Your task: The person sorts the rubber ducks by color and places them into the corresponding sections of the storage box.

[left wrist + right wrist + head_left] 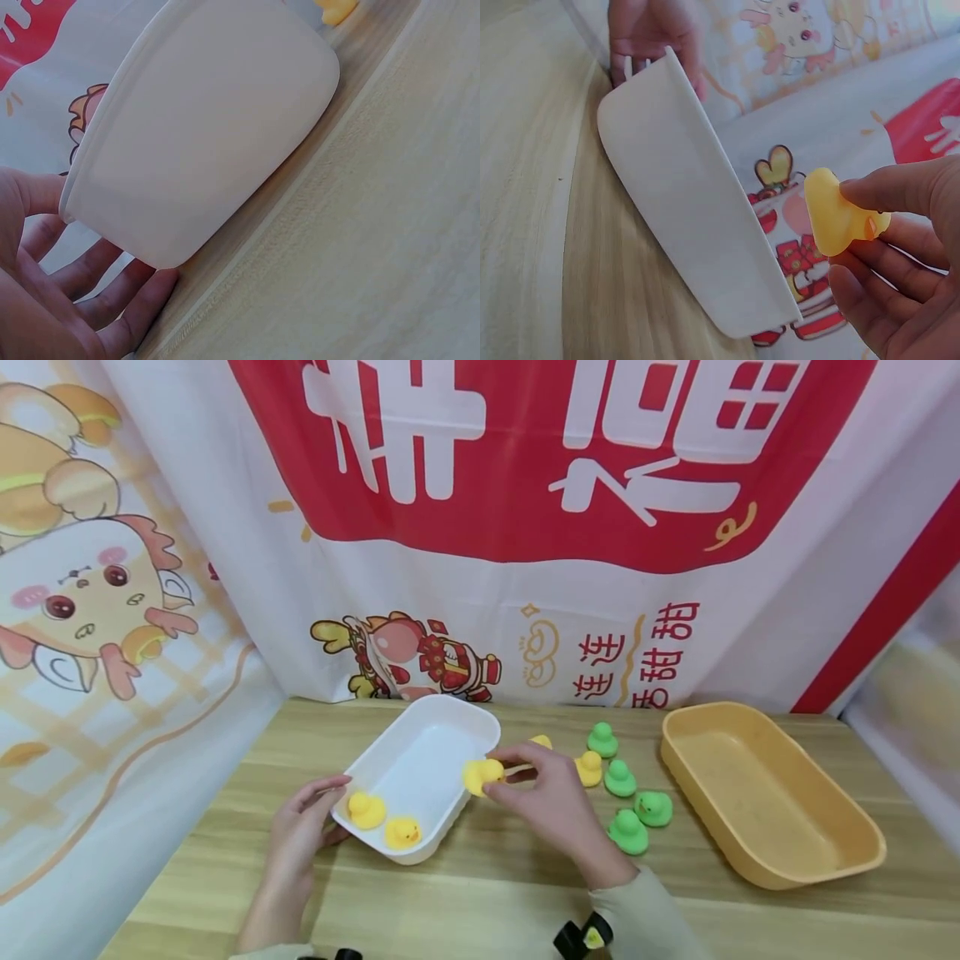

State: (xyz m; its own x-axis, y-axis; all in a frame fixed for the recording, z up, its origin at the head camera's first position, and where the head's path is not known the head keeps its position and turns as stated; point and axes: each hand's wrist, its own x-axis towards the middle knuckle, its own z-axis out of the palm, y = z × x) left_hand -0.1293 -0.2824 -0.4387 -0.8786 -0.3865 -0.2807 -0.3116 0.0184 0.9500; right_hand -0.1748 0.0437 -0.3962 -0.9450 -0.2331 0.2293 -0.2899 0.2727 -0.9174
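Yellow toy duck (478, 777), smooth and rounded, pinched by the right hand (551, 789) near the rim of a white plastic tub (423, 756). It looks light and squeezable, perhaps rubber, best held round its body. The left hand (296, 831) grips the stiff tub's corner; the desk (450, 914) beneath is wood-grained.

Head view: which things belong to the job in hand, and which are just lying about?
In the job, it seems:
White tub, gripped by the left hand
Yellow duck pinched by the right hand
Two yellow ducks in the tub
Probably the yellow ducks on the table

Apparently lying about for now:
Four green ducks
Orange tub
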